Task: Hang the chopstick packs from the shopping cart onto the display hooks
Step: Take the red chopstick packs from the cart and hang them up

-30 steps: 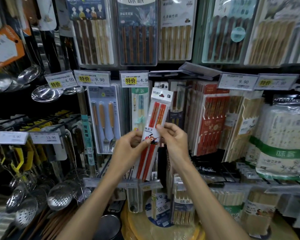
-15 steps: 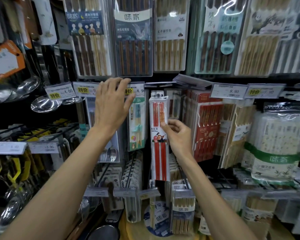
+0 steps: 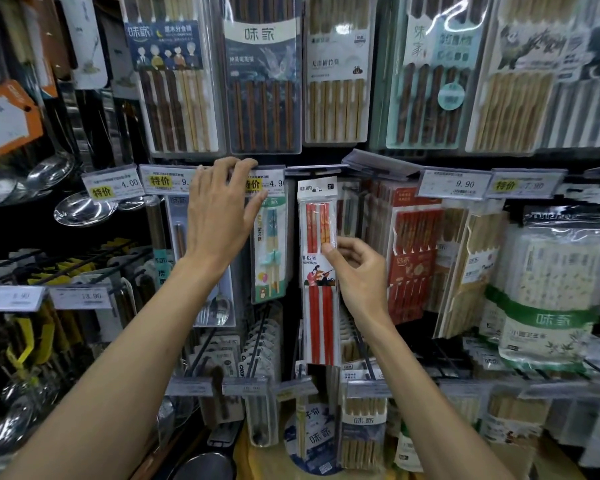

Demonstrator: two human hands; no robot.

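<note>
Since a second ago the red chopstick pack [image 3: 316,306] has gone from tilted and low between both hands to hanging upright against the display, and the left hand [image 3: 220,220] has let go of it and risen to the label strip. The right hand [image 3: 359,271] now grasps the pack alone, thumb [image 3: 327,250] and forefinger pinching its right edge about halfway up, just above the printed picture of two figures. Above the pinch, the pack's white header sits close under a flipped-up label holder [image 3: 312,170]; whether its hole is on a hook cannot be told. Below the pinch, the red sticks run straight down to the lower label rail [image 3: 253,388]. Up and to the left of the grip, the left hand is released, fingers spread and nearly straight, its tips resting over the top edge of a yellow-marked price label [image 3: 269,183]. Between that hand and the grip hangs a training chopsticks pack [image 3: 271,251] in green and blue. Just right of the grip, behind the knuckles, hang red boxed packs [image 3: 413,258], and farther right a clear bag with a green band [image 3: 551,299]. High above the grip hangs a row of large chopstick packs [image 3: 262,98].
</note>
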